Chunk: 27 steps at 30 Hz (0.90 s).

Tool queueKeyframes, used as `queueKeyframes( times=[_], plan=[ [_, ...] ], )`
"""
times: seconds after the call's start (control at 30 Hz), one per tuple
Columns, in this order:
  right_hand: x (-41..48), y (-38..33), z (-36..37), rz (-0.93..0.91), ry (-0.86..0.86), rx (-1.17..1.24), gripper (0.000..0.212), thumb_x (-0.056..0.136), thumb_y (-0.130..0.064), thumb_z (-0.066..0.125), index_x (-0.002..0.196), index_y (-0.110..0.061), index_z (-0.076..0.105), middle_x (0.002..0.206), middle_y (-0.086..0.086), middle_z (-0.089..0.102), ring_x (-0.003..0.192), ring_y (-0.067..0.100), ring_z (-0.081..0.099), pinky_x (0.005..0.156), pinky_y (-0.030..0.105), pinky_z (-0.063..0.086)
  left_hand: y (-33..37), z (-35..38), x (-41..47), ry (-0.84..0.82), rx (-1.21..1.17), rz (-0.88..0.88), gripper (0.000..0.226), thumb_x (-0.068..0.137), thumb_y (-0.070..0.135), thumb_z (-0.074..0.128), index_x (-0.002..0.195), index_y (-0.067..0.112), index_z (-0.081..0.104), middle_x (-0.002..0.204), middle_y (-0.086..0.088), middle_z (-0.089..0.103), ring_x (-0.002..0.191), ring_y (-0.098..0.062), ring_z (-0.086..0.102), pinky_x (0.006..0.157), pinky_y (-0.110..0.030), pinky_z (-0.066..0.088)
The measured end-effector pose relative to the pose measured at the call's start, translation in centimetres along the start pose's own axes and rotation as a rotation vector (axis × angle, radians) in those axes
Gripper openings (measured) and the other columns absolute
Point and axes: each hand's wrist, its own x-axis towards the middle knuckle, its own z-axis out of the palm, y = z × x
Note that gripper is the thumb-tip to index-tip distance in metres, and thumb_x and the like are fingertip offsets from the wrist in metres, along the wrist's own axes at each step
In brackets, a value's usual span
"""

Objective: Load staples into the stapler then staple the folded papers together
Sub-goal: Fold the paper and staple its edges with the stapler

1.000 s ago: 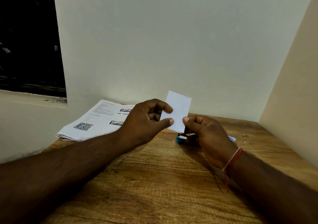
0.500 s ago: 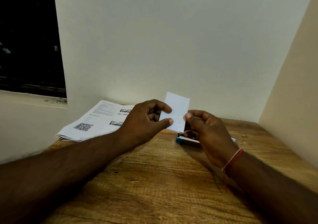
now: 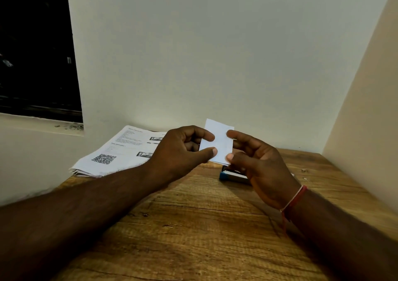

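Note:
A small white folded paper (image 3: 218, 140) is held upright above the wooden table (image 3: 193, 226). My left hand (image 3: 181, 149) pinches its left edge between thumb and forefinger. My right hand (image 3: 258, 164) takes its right side, forefinger on the face and thumb at the lower corner. Just below and behind my right hand a blue stapler (image 3: 231, 175) lies on the table, partly hidden by the hand. No staples show.
A stack of printed sheets (image 3: 120, 151) with a QR code lies at the table's back left against the wall. White walls close the back and the right side. A dark window is at the upper left. Small specks (image 3: 303, 170) sit at the right.
My right hand rose from beside the stapler and shifted its fingers onto the paper's right side. The left hand and the paper stayed almost still.

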Motion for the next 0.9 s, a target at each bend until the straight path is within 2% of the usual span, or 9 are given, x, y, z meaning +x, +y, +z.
queueKeyframes(
  times=[0.13, 0.23, 0.33, 0.43, 0.53, 0.6, 0.7, 0.77, 0.9],
  plan=[
    [-0.1, 0.0, 0.0, -0.021, -0.007, -0.069, 0.072, 0.088, 0.018, 0.075, 0.15, -0.019, 0.064, 0.139, 0.003, 0.077, 0.08, 0.017, 0.076, 0.088, 0.041, 0.067, 0.2, -0.2, 0.0, -0.014, -0.021, -0.008, 0.033, 0.088, 0.014, 0.094, 0.117, 0.022, 0.081, 0.073, 0.012, 0.073, 0.07, -0.013, 0.075, 0.091, -0.057, 0.069],
    [-0.1, 0.0, 0.0, -0.033, -0.013, -0.106, 0.079, 0.087, 0.019, 0.077, 0.154, -0.019, 0.06, 0.139, 0.0, 0.077, 0.072, 0.011, 0.07, 0.1, 0.048, 0.065, 0.3, -0.2, 0.2, -0.017, -0.055, -0.021, 0.035, 0.09, 0.011, 0.091, 0.122, 0.022, 0.081, 0.084, 0.012, 0.076, 0.075, -0.011, 0.077, 0.084, -0.046, 0.071],
    [-0.1, 0.3, -0.1, -0.032, -0.036, -0.155, 0.08, 0.086, 0.018, 0.079, 0.154, -0.021, 0.061, 0.134, -0.001, 0.079, 0.074, 0.012, 0.07, 0.105, 0.052, 0.062, 0.4, -0.5, 0.5, 0.026, -0.043, -0.05, 0.025, 0.094, 0.016, 0.088, 0.117, 0.028, 0.085, 0.097, 0.002, 0.076, 0.086, -0.009, 0.076, 0.076, -0.028, 0.065],
    [0.1, 0.4, -0.3, -0.048, -0.028, -0.208, 0.079, 0.086, 0.01, 0.084, 0.151, -0.028, 0.064, 0.134, -0.004, 0.079, 0.089, 0.015, 0.072, 0.105, 0.052, 0.063, 0.6, -2.0, 1.5, 0.009, -0.012, -0.062, 0.017, 0.099, 0.011, 0.082, 0.114, 0.018, 0.086, 0.103, -0.002, 0.084, 0.095, -0.013, 0.082, 0.076, -0.026, 0.067],
    [0.4, 0.2, -0.7, -0.139, 0.057, -0.526, 0.071, 0.087, -0.02, 0.092, 0.148, -0.044, 0.064, 0.135, -0.019, 0.075, 0.117, 0.007, 0.071, 0.1, 0.034, 0.063, 0.9, -4.8, 3.0, 0.016, 0.08, -0.103, 0.016, 0.1, 0.007, 0.08, 0.113, 0.015, 0.086, 0.101, -0.006, 0.086, 0.086, -0.01, 0.08, 0.071, -0.022, 0.065],
    [0.8, 0.2, -1.3, -0.157, 0.112, -0.773, 0.063, 0.085, -0.039, 0.093, 0.142, -0.045, 0.068, 0.126, -0.024, 0.074, 0.116, 0.002, 0.069, 0.093, 0.024, 0.058, 0.7, -7.1, 4.0, 0.024, 0.173, -0.161, 0.015, 0.1, 0.005, 0.079, 0.111, 0.013, 0.085, 0.091, -0.006, 0.082, 0.072, -0.004, 0.075, 0.064, -0.017, 0.061],
    [1.3, 0.8, -2.3, -0.022, 0.08, -0.935, 0.06, 0.075, -0.057, 0.095, 0.128, -0.041, 0.075, 0.118, -0.024, 0.073, 0.111, 0.0, 0.067, 0.083, 0.02, 0.052, -1.0, -9.9, 5.0, 0.042, 0.254, -0.305, 0.012, 0.1, 0.004, 0.079, 0.108, 0.011, 0.084, 0.086, -0.01, 0.078, 0.073, -0.016, 0.071, 0.07, -0.029, 0.062],
    [1.5, 1.4, -2.7, 0.079, 0.021, -1.005, 0.06, 0.071, -0.062, 0.095, 0.124, -0.04, 0.076, 0.116, -0.022, 0.073, 0.108, 0.001, 0.068, 0.076, 0.018, 0.05, -2.2, -10.8, 5.2, 0.027, 0.292, -0.391, 0.009, 0.099, 0.004, 0.08, 0.104, 0.009, 0.084, 0.085, -0.013, 0.075, 0.074, -0.022, 0.066, 0.072, -0.035, 0.058],
    [2.0, 1.8, -2.8, 0.128, -0.049, -1.158, 0.039, 0.081, -0.056, 0.091, 0.115, -0.038, 0.08, 0.111, -0.017, 0.076, 0.096, 0.001, 0.067, 0.074, 0.021, 0.05, -3.6, -10.7, 5.2, -0.016, 0.447, -0.472, 0.005, 0.098, 0.004, 0.08, 0.098, 0.007, 0.083, 0.085, -0.015, 0.076, 0.07, -0.022, 0.063, 0.058, -0.028, 0.053]
  ],
)
